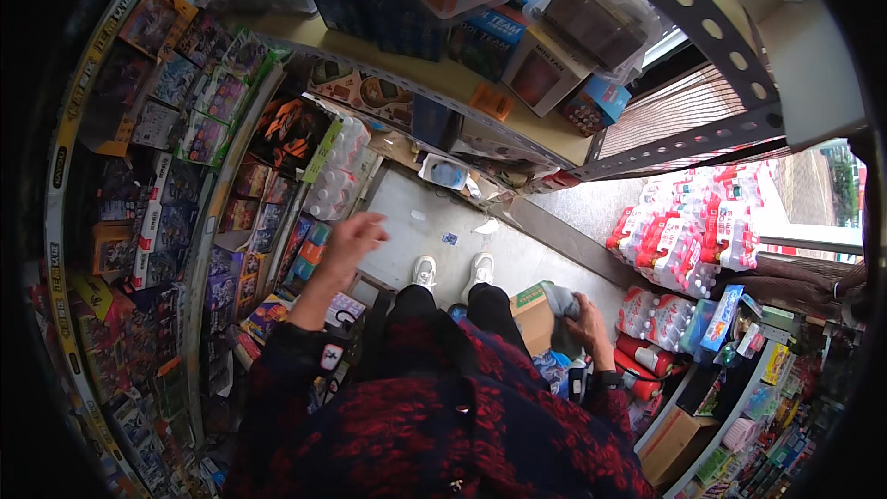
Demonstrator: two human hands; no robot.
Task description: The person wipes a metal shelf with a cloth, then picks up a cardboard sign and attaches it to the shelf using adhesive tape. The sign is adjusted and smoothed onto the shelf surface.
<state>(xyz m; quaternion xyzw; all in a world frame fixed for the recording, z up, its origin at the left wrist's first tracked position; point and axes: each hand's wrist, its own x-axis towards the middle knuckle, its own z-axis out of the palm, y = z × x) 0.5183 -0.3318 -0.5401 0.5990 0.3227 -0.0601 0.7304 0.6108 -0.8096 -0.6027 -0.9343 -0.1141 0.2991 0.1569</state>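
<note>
My left hand is raised over the floor beside the left shelves, its fingers stretched out and apart with nothing in them. It is nearest to a pack of clear bottles with white caps at the end of the shelf. On the right, my right hand curls round a grey, soft-looking bundle, whose kind I cannot make out. The bundle lies against an upright cardboard box next to my right leg. Part of the bundle is hidden behind my fingers.
Shelves of colourful small packages line the left. A metal shelf with boxes crosses ahead. Red-and-white wrapped bottle packs are stacked at the right, above red fire extinguishers. Paper scraps lie on the grey floor by my shoes.
</note>
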